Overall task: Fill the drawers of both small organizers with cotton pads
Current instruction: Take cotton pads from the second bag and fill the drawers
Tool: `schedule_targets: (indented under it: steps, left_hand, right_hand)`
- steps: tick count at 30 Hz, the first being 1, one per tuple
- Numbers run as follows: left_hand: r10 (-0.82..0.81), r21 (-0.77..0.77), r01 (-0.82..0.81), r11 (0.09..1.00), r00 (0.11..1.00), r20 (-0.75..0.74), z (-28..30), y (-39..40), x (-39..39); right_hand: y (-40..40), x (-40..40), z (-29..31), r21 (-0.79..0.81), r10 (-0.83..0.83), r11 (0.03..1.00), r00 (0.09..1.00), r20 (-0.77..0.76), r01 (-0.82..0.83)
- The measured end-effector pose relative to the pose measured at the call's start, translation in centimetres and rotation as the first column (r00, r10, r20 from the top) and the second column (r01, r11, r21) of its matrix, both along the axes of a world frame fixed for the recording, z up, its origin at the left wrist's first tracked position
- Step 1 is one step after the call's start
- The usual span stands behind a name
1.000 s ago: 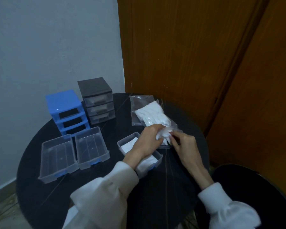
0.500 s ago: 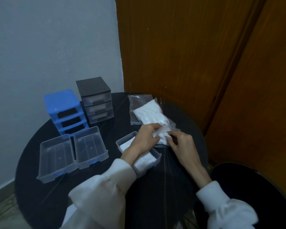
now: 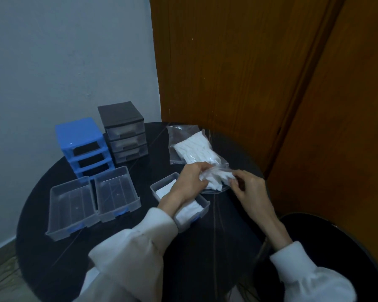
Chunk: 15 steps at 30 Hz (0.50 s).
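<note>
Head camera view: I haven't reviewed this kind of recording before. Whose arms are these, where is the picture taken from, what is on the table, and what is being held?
There is no machine here. A person wears a camera on the head, so you look down at their own arms in white sleeves. Both hands work at a clear plastic bag of white cotton pads: the left hand grips pads at the bag's mouth, the right hand pinches the bag's edge. On the round black table stand a blue organizer with its slots empty and a grey organizer with drawers in. Two empty clear drawers lie side by side; a third drawer, under the left wrist, already holds pads. A second bag of pads lies behind.
</note>
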<state>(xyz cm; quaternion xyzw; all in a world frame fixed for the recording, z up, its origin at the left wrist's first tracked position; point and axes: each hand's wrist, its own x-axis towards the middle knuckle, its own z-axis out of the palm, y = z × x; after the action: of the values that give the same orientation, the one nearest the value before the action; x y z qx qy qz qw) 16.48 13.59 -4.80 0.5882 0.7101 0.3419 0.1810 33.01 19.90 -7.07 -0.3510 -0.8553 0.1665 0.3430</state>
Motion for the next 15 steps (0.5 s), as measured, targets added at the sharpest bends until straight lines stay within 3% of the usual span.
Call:
schedule_targets:
  steps: [4,12,15]
  left_hand:
    - [-0.002,0.006,0.002,1.0,1.0,-0.012,0.0,0.0,0.1]
    - [-0.006,0.002,0.006,1.0,1.0,-0.015,0.0,0.0,0.0]
    - [-0.006,0.002,0.006,1.0,1.0,-0.01,-0.1,0.1,0.0]
  right_hand:
    - [-0.5,-0.2,-0.6,-0.105,0.071,0.992,0.996,0.059,-0.065]
    - [-1.3,-1.1,-0.6,-0.162,0.011,0.987,0.998,-0.064,-0.021]
    - [-1.3,-1.1,-0.4,-0.216,0.048,0.975,0.998,-0.041,-0.056]
